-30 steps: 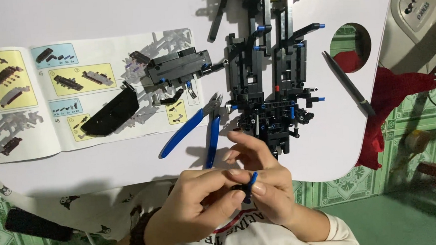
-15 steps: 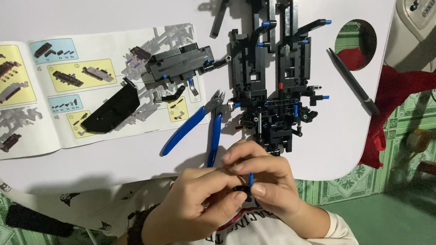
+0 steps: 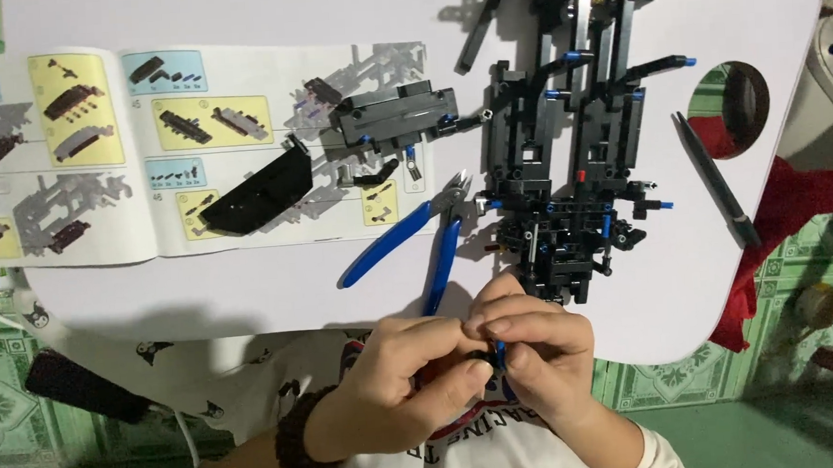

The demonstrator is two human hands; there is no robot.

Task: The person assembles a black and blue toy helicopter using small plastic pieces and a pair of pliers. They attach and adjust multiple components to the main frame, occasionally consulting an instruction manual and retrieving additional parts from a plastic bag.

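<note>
Where the left hand [image 3: 401,382] and right hand [image 3: 537,356] pinch together, a small black-and-blue piece [image 3: 495,358] stays mostly hidden between fingertips.

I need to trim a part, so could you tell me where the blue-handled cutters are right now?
The blue-handled cutters lie on the white table near the middle of the head view, between the instruction booklet and the black model, just above both hands.

Small black-and-blue piece [image 3: 495,357] between fingertips
</note>
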